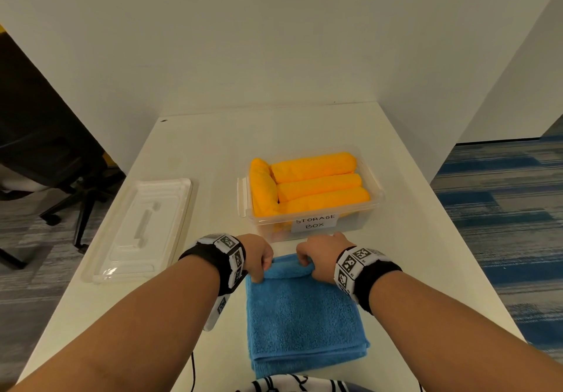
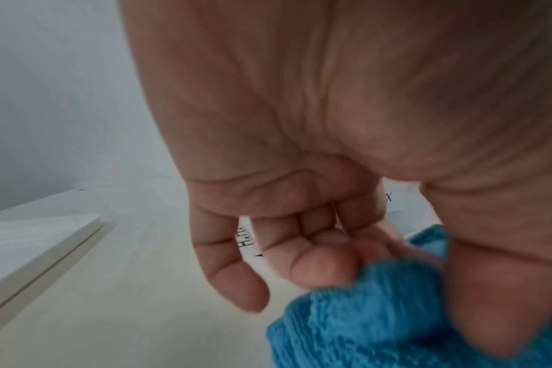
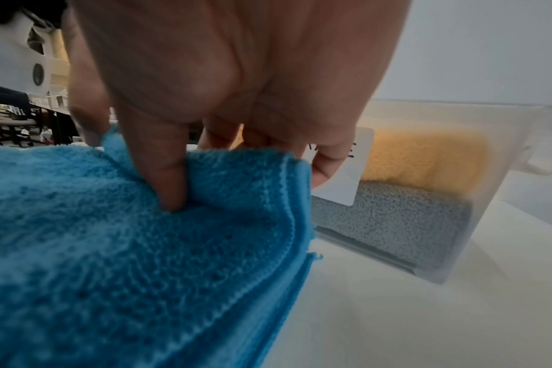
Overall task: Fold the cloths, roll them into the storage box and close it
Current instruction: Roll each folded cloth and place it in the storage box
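A folded blue cloth (image 1: 301, 315) lies on the white table (image 1: 195, 154) in front of me, its far edge turned over into a small roll (image 1: 288, 268). My left hand (image 1: 259, 257) pinches the roll's left end, my right hand (image 1: 316, 259) its right end. In the left wrist view thumb and fingers of the left hand (image 2: 394, 269) close on the blue cloth (image 2: 378, 323). The right wrist view has my right hand (image 3: 180, 174) curled over the cloth's edge (image 3: 246, 174). Behind stands the clear storage box (image 1: 310, 227) holding several rolled yellow cloths (image 1: 316, 183).
The box's clear lid (image 1: 140, 227) lies flat at the table's left side. A grey cloth (image 3: 394, 219) shows low through the storage box (image 3: 505, 174) wall. An office chair (image 1: 61, 184) stands left of the table. White partitions close in the back.
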A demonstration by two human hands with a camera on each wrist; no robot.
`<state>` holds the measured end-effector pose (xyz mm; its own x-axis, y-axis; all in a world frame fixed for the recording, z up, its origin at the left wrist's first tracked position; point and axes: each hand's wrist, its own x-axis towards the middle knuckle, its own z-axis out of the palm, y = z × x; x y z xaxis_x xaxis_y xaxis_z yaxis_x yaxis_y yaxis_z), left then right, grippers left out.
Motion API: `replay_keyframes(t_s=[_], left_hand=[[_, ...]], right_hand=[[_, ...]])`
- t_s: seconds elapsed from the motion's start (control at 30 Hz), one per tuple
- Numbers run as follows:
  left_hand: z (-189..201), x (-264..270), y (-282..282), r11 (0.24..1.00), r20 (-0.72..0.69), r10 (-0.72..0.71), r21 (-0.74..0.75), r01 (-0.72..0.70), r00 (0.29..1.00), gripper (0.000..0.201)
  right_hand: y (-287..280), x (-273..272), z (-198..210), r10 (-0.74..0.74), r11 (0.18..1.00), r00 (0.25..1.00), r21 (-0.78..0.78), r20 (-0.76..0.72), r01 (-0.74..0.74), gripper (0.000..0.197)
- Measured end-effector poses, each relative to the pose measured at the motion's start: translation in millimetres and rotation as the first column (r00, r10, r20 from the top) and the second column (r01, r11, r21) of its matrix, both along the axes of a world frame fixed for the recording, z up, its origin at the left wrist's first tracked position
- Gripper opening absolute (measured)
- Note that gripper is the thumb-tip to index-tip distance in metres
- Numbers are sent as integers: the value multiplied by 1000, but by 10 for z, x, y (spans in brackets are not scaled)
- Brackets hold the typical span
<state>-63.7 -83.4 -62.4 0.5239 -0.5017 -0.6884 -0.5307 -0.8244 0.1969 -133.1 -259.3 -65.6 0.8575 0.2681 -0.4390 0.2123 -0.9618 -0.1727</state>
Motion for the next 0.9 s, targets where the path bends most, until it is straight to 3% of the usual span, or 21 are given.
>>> replay_keyframes(t_s=[0.1, 0.23, 0.33, 0.47, 0.63, 0.8, 0.9], left_hand=[[-1, -10, 36, 994, -68, 103, -22, -104, 992, 13], [-37, 6, 82, 980, -41, 176, -84, -179, 984, 19], [-58, -8, 70, 990, 25, 134, -55, -132, 991, 30], [-56, -31, 16, 1000, 0, 22, 2, -22, 1000, 46], [-36, -65, -32, 1000, 28, 6, -2, -6, 1000, 40], [-2, -81, -48, 1000, 8, 13, -6, -13, 1000, 26], [-30, -90, -47, 1000, -16, 19, -22, -20, 1000, 21]], right_hand=[[-15, -25, -6, -6, 999, 998, 40, -58, 8, 17], [-26, 6, -33, -49, 996, 995, 74, -83, 55, 25], [-29, 5, -77, -73, 995, 996, 62, -50, 76, 22], [-41, 6, -118, -99, 993, 991, 59, -95, 105, 41], [-33, 15, -127, -49, 998, 994, -34, -95, 46, 41], [-9, 7, -142, -55, 998, 998, 8, -23, 56, 24], [-5, 4, -176, -42, 998, 999, 38, -8, 42, 27]])
